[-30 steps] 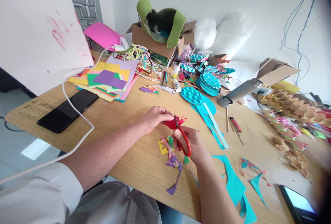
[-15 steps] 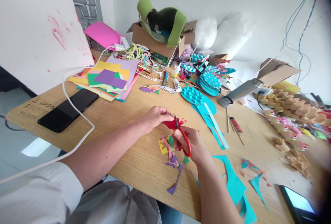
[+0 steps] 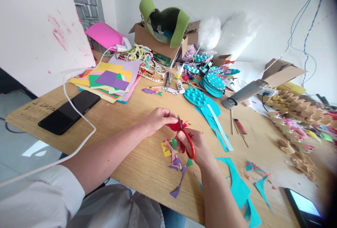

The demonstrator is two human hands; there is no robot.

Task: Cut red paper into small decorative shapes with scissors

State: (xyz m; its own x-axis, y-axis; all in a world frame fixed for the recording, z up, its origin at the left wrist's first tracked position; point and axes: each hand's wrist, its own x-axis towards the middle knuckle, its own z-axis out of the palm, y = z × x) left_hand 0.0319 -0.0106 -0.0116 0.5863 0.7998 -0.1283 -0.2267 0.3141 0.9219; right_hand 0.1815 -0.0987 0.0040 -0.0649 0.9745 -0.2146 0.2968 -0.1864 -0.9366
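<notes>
Nearest us on the worktop (image 3: 129,164), purple scraps (image 3: 179,183) and turquoise offcuts (image 3: 238,182) suggest that some cutting is done. Just beyond, our right hand (image 3: 195,144) is wrapped around the red-handled scissors (image 3: 190,146), and our left hand (image 3: 159,121) pinches the red paper (image 3: 173,127), which sits between the two hands. One edge is already jagged; with the paper at the blades, we judge its cutting unfinished. Our fingers hide part of it, so we cannot make out its whole outline. Farther back, the cardboard box (image 3: 147,41) keeps most of its contents hidden.
</notes>
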